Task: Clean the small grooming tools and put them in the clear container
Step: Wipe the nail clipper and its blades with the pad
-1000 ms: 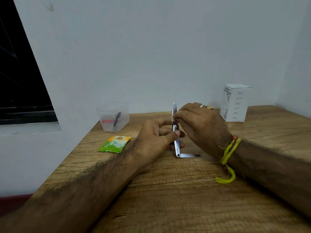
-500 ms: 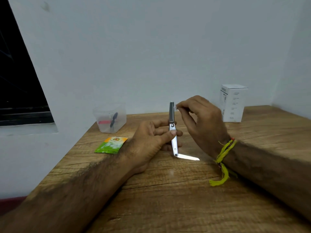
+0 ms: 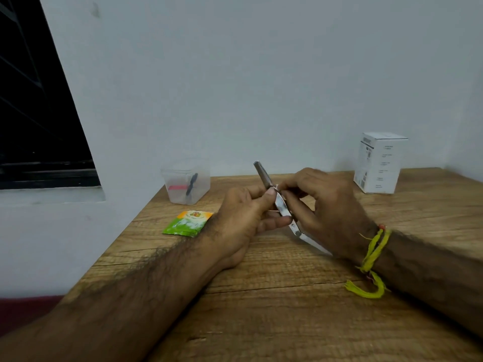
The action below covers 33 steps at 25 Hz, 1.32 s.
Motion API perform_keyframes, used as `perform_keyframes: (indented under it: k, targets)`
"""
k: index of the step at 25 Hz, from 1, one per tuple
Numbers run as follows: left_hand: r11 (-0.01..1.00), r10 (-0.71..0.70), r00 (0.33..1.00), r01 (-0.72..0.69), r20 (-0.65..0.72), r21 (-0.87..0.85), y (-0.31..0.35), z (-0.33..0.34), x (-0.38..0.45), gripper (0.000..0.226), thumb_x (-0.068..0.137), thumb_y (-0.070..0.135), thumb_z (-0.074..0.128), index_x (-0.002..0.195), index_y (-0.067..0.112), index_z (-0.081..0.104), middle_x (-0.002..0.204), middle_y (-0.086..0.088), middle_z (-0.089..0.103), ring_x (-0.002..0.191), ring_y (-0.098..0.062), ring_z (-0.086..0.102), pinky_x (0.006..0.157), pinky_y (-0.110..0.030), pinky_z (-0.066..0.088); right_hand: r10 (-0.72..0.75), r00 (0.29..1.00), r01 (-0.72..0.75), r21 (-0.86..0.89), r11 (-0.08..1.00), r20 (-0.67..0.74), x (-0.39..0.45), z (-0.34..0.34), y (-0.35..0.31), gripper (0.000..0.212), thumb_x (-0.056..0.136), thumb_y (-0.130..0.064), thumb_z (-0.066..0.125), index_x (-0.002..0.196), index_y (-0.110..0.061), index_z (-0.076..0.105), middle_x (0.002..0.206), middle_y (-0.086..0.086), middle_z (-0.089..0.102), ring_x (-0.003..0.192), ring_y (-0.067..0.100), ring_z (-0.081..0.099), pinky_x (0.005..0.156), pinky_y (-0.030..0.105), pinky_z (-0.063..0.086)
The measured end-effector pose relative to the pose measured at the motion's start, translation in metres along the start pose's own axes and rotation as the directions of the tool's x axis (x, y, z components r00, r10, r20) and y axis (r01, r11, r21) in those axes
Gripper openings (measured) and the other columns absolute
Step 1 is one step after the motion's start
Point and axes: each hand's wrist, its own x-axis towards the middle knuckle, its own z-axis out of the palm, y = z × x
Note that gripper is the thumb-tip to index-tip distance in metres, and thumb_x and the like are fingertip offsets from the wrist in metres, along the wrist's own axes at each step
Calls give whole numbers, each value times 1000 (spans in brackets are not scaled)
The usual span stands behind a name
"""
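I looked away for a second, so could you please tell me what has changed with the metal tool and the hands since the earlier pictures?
The metal tool, upright before, now leans with its top to the left. The right hand has come down from the tool's top to its middle; whether it pinches a wipe is unclear. The left hand still grips the tool. Clear container, sachet and white box are unmoved.

left hand (image 3: 241,218): fingers curled, gripping | right hand (image 3: 324,205): fingers pinching

From my feed the tool (image 3: 277,202) looks like shiny polished metal, the table (image 3: 287,322) matt grainy wood, the container (image 3: 186,181) cloudy clear plastic, the sachet (image 3: 187,222) glossy, the box (image 3: 379,163) matt cardboard.
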Motion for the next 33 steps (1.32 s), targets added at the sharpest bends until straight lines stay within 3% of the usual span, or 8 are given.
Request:
perform_keyframes:
  k: [6,15,20,24,28,33]
  targets:
    - [999,-32,996,31,-78,-8,3,2,-3,31,105,20,50,105,-3,72,91,-21,76,77,-25,76,68,-27,62,-7,1000,7,8,1000,2,0,-1,-4,9,92,-5,66,99,-6,72,87,1,69,79,14,64,71,32,52]
    - [998,-66,983,61,-171,-36,4,2,-2,30,103,23,56,97,-1,72,77,-16,74,62,-21,73,57,-27,60,-64,995,66,-19,998,74,0,8,-1,10,91,-9,64,96,-7,73,89,3,69,81,18,64,72,38,52]
    - [999,-34,979,28,-203,-32,4,2,-2,27,103,21,56,93,2,72,77,-16,74,62,-21,73,55,-26,60,-50,994,50,1,999,95,1,13,-2,11,93,-11,60,95,-8,71,88,3,67,81,18,62,73,38,51]
    - [1000,-11,985,9,-170,-10,4,2,-2,26,103,20,55,103,1,73,82,-17,76,68,-22,75,58,-26,61,20,999,-20,1,1000,35,2,12,0,11,93,-10,61,97,-8,71,85,1,67,79,15,61,72,36,50]
    - [1000,-23,984,20,-176,-16,2,3,-2,27,103,20,57,106,-1,72,85,-19,75,69,-23,75,59,-28,61,-56,992,58,-20,998,112,1,11,-1,12,95,-12,59,99,-10,70,91,1,66,83,17,61,73,38,52]
    - [1000,-29,982,27,-187,-15,2,2,-1,25,102,20,58,105,0,73,89,-23,74,68,-24,74,59,-28,62,-40,993,38,17,999,110,2,11,0,12,93,-7,61,101,-8,71,91,2,66,82,16,61,73,37,52]
